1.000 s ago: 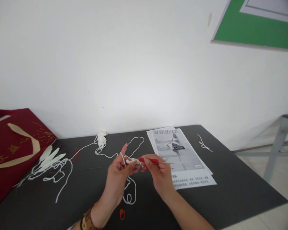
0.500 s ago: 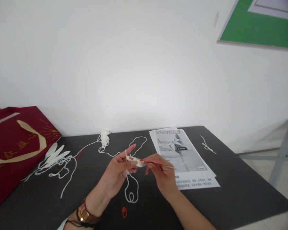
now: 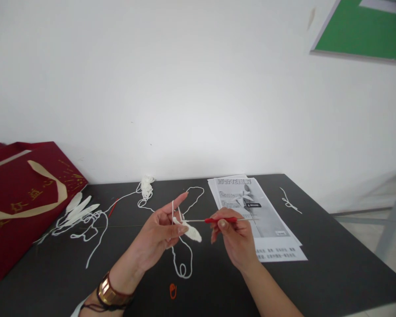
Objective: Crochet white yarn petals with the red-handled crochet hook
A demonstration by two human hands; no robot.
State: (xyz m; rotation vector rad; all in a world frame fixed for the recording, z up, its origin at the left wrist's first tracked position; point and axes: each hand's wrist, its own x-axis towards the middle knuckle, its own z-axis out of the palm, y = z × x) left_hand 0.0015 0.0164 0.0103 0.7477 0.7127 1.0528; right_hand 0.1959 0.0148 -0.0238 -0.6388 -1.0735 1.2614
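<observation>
Between the thumb and fingers of my left hand (image 3: pixel 160 231) is pinched a small white crocheted petal (image 3: pixel 193 234), with my index finger stretched up and white yarn (image 3: pixel 173 207) running over it. My right hand (image 3: pixel 235 235) grips the red handle of a crochet hook (image 3: pixel 219 219). Its thin metal shaft points left and reaches the top edge of the petal, where a strand of yarn meets it. Whether the hook's tip sits inside a stitch is too small to tell. A yarn loop hangs below my left hand onto the dark table.
An orange stitch marker (image 3: pixel 173 291) lies near the front. Finished white petals (image 3: pixel 81 211) with tangled tails and a red stick (image 3: pixel 113 208) lie left, beside a dark red bag (image 3: pixel 26 198). A yarn bundle (image 3: pixel 147 187), printed sheets (image 3: pixel 279 248) and a tied yarn scrap (image 3: pixel 289 203) are farther back.
My right hand has moved away from the left, so more of the hook's shaft shows. The petal now hangs tilted down to the right, more fully visible. The view has shifted slightly.
</observation>
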